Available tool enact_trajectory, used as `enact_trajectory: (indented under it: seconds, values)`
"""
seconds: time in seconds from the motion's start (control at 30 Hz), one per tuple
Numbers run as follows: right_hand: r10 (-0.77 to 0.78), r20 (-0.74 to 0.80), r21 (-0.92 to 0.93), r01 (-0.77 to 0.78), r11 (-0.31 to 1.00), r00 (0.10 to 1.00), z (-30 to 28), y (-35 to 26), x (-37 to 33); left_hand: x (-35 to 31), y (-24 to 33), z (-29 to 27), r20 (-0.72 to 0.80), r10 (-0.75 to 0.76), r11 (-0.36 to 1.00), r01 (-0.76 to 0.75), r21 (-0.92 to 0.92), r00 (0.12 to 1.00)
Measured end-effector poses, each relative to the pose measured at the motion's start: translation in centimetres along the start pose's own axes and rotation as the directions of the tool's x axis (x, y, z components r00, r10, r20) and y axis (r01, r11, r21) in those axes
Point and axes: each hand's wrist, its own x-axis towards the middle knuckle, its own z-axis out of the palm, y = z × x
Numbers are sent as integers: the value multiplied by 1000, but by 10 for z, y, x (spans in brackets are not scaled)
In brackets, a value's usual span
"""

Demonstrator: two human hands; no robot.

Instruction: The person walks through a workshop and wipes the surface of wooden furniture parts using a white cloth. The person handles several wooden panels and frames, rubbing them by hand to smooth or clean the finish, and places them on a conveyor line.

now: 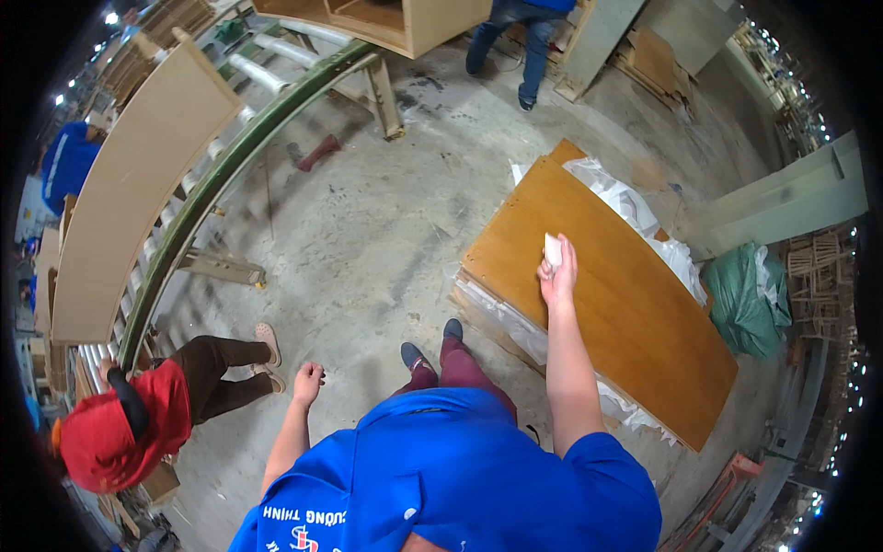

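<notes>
In my right hand (pixel 562 278) is a small white block (pixel 553 249), with my fingers closed round it; its exact kind is too small to make out. That hand is over the upper left part of a brown wooden panel (pixel 635 317). Whether the block touches the panel, I cannot tell. The panel lies flat on top of a stack edged with white wrapping (pixel 501 311). My left hand (pixel 310 384) hangs low above the concrete floor, its fingers curled with nothing visible in them.
A curved roller conveyor (pixel 221 179) on the left carries a long pale board (pixel 138 198) and a wooden cabinet (pixel 432 23). One person in red (pixel 129 423) stands at the left; another in jeans (pixel 524 41) is beyond. A green sack (pixel 750 304) sits right of the panel.
</notes>
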Motion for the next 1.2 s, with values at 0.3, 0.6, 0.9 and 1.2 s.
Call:
enact_trajectory:
  seconds: [0.3, 0.6, 0.9, 1.2]
  values:
    - [-363, -171, -438, 259, 861, 916, 25, -11, 164, -26, 14, 48, 352, -157, 974, 86, 211, 923]
    - [-652, 68, -728, 484, 485, 755, 17, -4, 262, 7, 35, 58, 214, -196, 981, 188, 56, 957]
    - [-658, 57, -843, 389, 371, 751, 24, 3, 272, 16, 42, 83, 244, -256, 966, 255, 38, 935]
    - [-662, 31, -933, 260, 250, 748, 22, 6, 277, 13, 34, 84, 238, -249, 968, 246, 45, 939]
